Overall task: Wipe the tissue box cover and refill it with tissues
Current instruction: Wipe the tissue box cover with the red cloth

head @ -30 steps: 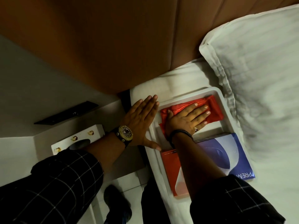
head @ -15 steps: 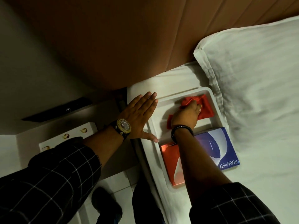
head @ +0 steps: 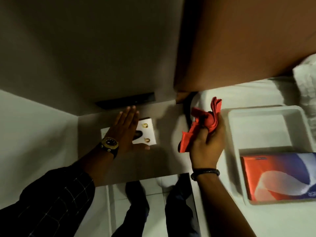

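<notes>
Head view: the white rectangular tissue box cover (head: pixel 147 134), with gold-coloured spots and a dark oval slot on its top, stands on the grey-brown bedside shelf (head: pixel 159 161), well apart from the shallow white tray-like base (head: pixel 234 134) lying on the white bed sheet (head: pixel 239 219); the orange-and-blue cardboard pack of tissues (head: pixel 277 178) rests in the near end of that base, its far end bare.

Risks, as judged from this moment: the cover sits toward the middle of the shelf, yet a sideways push from a flat palm could slide it rather than seat a grip, since nothing braces it; the red cloth (head: pixel 201 124) is bunched loosely, with a corner hanging below the hand, so it could slip free or drag across the shelf edge in transit; the base lies on soft bedding and may tilt when the cover is pressed back on; the frame is blurred, so fine contact is uncertain.

Hands: the left hand (head: pixel 125 132), wearing a gold-faced wristwatch (head: pixel 109 144), is spread flat with fingers straight and thumb out, lying over the cover's left part, whether pressing or merely hovering cannot be told; the right hand (head: pixel 207 144), palm up, has its fingers curled round the cloth and holds it above the gap between shelf and bed.
</notes>
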Available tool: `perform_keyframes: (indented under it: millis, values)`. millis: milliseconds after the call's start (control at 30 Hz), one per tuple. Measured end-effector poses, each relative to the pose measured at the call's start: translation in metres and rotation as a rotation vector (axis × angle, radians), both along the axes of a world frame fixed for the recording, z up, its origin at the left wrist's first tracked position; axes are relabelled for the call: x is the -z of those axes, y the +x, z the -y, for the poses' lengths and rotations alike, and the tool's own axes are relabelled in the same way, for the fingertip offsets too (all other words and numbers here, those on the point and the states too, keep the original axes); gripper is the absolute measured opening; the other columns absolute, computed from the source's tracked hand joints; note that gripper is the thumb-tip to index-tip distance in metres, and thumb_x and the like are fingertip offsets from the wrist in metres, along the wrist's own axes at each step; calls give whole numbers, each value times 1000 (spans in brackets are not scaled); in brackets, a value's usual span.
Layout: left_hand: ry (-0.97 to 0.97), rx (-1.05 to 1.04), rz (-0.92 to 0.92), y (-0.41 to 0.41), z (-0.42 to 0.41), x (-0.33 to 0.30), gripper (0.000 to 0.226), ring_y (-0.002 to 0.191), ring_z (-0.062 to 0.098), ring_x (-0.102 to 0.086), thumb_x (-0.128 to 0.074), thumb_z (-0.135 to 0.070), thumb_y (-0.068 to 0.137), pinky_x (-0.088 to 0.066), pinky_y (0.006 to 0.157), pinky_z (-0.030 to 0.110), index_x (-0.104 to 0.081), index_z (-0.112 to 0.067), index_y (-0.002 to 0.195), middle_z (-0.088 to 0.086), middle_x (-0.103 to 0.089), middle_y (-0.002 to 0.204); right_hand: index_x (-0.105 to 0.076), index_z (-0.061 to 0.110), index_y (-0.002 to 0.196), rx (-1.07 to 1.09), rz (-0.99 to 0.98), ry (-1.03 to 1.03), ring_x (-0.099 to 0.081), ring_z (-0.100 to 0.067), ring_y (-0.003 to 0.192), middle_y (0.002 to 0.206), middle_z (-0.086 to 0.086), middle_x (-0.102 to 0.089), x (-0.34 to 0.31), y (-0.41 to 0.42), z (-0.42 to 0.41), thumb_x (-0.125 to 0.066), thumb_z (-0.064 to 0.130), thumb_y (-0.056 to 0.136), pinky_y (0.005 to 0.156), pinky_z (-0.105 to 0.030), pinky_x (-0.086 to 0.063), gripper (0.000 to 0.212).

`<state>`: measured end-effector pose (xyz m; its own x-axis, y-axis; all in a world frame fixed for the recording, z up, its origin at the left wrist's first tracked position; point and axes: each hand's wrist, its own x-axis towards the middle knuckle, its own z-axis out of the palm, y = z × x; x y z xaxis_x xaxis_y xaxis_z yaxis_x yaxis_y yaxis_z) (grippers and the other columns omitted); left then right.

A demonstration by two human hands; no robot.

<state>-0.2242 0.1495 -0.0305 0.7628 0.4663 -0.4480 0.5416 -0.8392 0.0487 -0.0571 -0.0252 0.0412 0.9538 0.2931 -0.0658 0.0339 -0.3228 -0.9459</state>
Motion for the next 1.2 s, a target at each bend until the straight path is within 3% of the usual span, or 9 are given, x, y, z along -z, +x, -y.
perform_keyframes:
  millis: [200,267,367,467,533,700,867,1000,1200]
  values:
    - [12,-117,42,-90,-57,47,135,144,28,21,-25,-98,56,14,117,42,17,-8,148,10,24,155,-44,16,141,-149,11,58,-61,9,74,107,13,-70,65,-65,-63,-42,10,100,68,-12,-52,42]
    - [8,-154,35,-117,-71,70,138,143,26,22,-34,-97,55,15,116,40,17,-9,148,9,25,154,-40,17,143,-214,51,49,-63,6,88,114,20,-67,99,-81,-75,-41,10,98,79,-15,-52,46]
    - [-23,-148,-2,-143,-84,105,143,146,29,17,-51,-91,52,10,118,43,19,-10,147,11,22,157,-29,22,149,-450,84,-108,-55,-29,121,141,-4,-53,151,-105,-87,-41,16,97,101,-50,-46,54]
    - [-41,-120,-19,-144,-87,139,148,145,29,20,-50,-94,47,13,115,42,26,-13,144,10,26,156,-9,9,153,-828,215,-632,-13,-33,148,161,-16,-10,207,-127,-92,-53,22,95,118,-51,-18,74]
    - [-27,-103,1,-139,-82,155,149,145,30,18,-46,-97,43,13,113,41,24,-14,145,11,23,157,-8,5,152,-930,291,-787,1,-35,149,161,-17,2,230,-135,-88,-54,32,94,121,-48,-2,79]
    - [-19,-66,57,-140,-74,172,145,147,30,11,-50,-94,48,13,113,40,11,-10,149,13,10,160,-10,9,153,-817,389,-686,6,-28,148,161,-11,2,234,-139,-89,-35,59,92,119,-43,3,82]
    - [-52,-79,77,-137,-77,173,143,147,29,10,-61,-86,51,10,113,37,10,-10,149,12,9,160,-7,8,152,-785,430,-812,8,-28,147,161,-15,-1,247,-133,-116,-10,60,89,120,-47,4,82]
    - [-97,-119,51,-132,-77,172,144,147,27,12,-68,-80,51,8,114,38,11,-11,149,10,12,160,-20,2,150,-751,491,-822,-6,-35,147,158,-20,-13,260,-141,-119,-19,49,96,119,-53,-4,72]
    - [-102,-142,31,-131,-75,170,145,146,26,16,-69,-78,51,8,115,38,15,-11,148,9,16,160,-23,5,149,-1071,700,-799,-14,-36,145,157,-18,-16,267,-129,-71,-31,39,95,116,-56,-16,65]
